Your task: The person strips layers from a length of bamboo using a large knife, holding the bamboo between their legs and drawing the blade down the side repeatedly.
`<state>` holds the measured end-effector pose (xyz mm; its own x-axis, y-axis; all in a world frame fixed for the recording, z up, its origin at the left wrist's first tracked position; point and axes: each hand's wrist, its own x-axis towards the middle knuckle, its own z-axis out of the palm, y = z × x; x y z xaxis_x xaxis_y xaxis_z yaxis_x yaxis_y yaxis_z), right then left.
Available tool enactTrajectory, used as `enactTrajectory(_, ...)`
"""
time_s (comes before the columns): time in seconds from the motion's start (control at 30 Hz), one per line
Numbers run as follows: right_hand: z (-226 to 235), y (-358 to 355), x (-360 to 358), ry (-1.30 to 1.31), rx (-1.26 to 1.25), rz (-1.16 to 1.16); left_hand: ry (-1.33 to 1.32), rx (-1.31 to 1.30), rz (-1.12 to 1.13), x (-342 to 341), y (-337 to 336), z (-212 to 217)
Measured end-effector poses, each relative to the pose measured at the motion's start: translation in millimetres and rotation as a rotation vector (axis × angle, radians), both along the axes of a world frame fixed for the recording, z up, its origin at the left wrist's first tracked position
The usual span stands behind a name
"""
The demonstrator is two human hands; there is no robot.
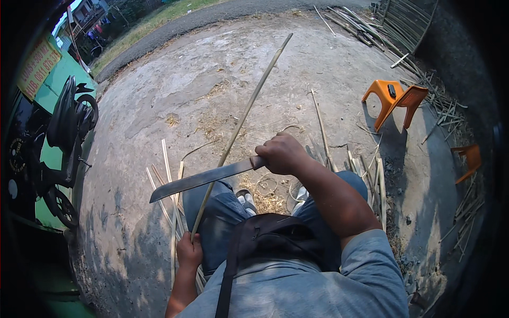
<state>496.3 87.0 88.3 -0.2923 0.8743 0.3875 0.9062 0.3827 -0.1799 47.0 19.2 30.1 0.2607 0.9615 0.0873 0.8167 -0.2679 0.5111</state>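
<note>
My right hand grips the handle of a machete, its long, flat blade pointing left. A long, thin bamboo strip slants up and away from my left hand, which is closed around its lower end beside my left thigh. The blade lies across the strip above my left knee; it seems to touch it, but the contact is too small to make out. Pale split strips rest by my left leg, and more strips lie beside my right knee.
Shavings litter the concrete between my feet. An orange plastic stool with a small dark object on top stands at the right, near heaps of bamboo pieces. A motorbike is parked at the left by a green wall.
</note>
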Motion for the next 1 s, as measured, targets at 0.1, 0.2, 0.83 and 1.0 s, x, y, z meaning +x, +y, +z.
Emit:
enactTrajectory(0.1, 0.8, 2.9, 24.6, 0.119, -0.081, -0.217, -0.003, 0.002, -0.007, -1.7, 1.2, -2.0)
enactTrajectory(0.2, 5.1, 3.9, 38.8, 0.324, -0.196, -0.421, 0.024, -0.013, 0.018, -1.5, -3.5, 5.5)
enactTrajectory(0.83, 25.4, -4.4, 3.1, 0.105, -0.268, -0.256, 0.02, 0.024, 0.016, -14.4, -13.0, 6.2)
enactTrajectory(1.0, 23.9, -4.1, 15.8, 0.24, -0.244, -0.398, 0.087, 0.076, 0.035, -14.0, -14.8, 9.5)
